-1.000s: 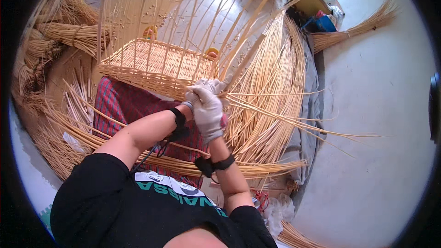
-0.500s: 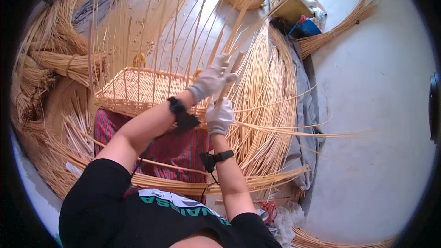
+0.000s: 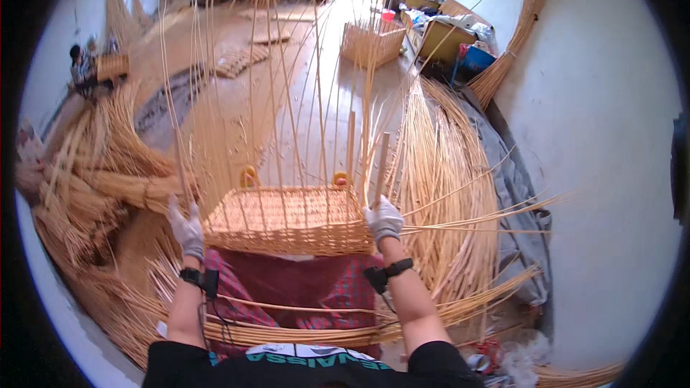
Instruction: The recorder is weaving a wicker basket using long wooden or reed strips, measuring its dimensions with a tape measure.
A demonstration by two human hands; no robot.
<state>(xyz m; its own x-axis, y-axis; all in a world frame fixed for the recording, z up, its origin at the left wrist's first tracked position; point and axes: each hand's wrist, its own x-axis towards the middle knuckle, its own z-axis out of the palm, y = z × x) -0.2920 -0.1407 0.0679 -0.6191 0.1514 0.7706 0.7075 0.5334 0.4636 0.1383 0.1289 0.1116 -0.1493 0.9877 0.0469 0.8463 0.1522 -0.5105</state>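
Wicker basket (image 3: 287, 221) alongside, the right hand (image 3: 385, 220) grips a wooden stake (image 3: 383, 165); whether the left hand (image 3: 187, 230) holds one is unclear. Even pressure should prevent skewing.

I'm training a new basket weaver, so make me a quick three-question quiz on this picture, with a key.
1. Choose one. The cloth below the woven basket is:
A) plain white
B) red plaid
C) solid yellow

2. True or false: the left hand and right hand are at opposite ends of the basket.

3. Which hand is nearer the blue container?

Key: 1. B; 2. True; 3. The right hand.
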